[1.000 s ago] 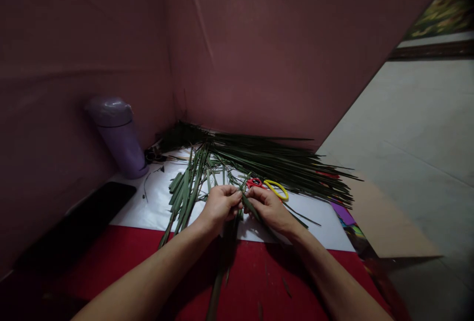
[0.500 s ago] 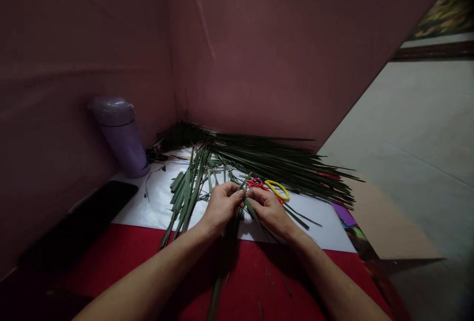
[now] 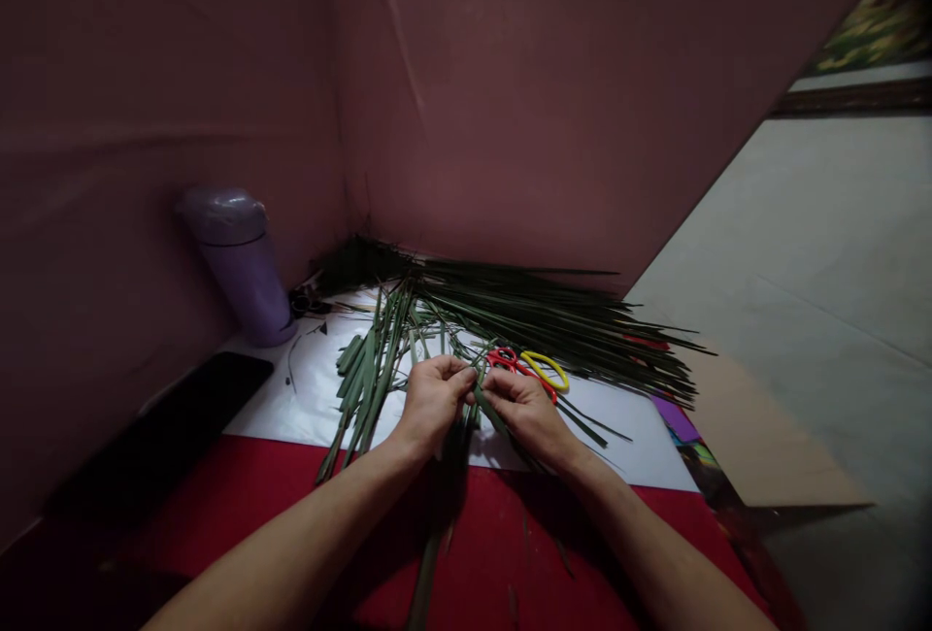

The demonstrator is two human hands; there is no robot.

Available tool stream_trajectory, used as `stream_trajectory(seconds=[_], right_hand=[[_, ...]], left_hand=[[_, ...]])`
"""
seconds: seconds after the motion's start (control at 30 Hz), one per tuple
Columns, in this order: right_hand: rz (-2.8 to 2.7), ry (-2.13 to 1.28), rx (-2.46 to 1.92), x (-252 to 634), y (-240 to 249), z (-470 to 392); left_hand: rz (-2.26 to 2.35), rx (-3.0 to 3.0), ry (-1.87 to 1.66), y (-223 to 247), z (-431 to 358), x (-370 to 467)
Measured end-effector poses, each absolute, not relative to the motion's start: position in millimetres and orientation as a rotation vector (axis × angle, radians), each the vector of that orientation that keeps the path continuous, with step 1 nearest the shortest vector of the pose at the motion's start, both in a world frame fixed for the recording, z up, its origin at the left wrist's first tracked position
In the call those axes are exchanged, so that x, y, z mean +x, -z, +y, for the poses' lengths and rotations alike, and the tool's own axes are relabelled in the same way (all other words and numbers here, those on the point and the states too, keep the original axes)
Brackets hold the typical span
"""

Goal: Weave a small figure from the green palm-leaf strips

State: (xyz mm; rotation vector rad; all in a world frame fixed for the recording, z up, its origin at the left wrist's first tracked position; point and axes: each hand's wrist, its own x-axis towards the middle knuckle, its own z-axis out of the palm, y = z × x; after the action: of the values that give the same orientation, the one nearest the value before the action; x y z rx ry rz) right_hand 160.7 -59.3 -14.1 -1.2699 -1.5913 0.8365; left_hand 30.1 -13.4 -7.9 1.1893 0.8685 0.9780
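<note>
My left hand (image 3: 435, 400) and my right hand (image 3: 525, 406) meet near the middle of the view, fingertips pinched close together. Between them is a green leaf strip (image 3: 489, 408), gripped by both; its exact fold is hidden by the fingers. More long strips (image 3: 455, 461) hang down below the hands toward the red cloth. Just behind my right hand lie scissors with red handles (image 3: 502, 357) and another pair with a yellow handle (image 3: 548, 371). Left of my left hand, cut leaf strips (image 3: 373, 379) are spread over a white sheet (image 3: 310, 408).
A large bundle of long dark green leaves (image 3: 553, 315) lies along the pink wall. At left stand a purple tumbler (image 3: 248, 272) and a flat black object (image 3: 167, 427). Red cloth (image 3: 254, 505) covers the near side. A brown board (image 3: 772, 447) sits lower, beyond the right edge.
Both hands stay nearly in place, with the fingertips shifting slightly around the leaf strip. The whole view has moved very slightly.
</note>
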Motion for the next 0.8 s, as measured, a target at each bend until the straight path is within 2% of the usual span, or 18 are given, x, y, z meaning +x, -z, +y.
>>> stream_trajectory(seconds=[0.4, 0.57, 0.8], right_hand=[[-1.719, -0.374, -1.376, 153, 8, -66], [-1.771, -0.402, -1.348, 153, 6, -65], [-1.845, -0.262, -1.499, 153, 15, -60]], left_hand=[[0.884, 1.257, -0.985, 16, -9, 30], [0.88, 1.316, -1.044, 22, -7, 32], [0.879, 1.282, -1.047, 29, -6, 35]])
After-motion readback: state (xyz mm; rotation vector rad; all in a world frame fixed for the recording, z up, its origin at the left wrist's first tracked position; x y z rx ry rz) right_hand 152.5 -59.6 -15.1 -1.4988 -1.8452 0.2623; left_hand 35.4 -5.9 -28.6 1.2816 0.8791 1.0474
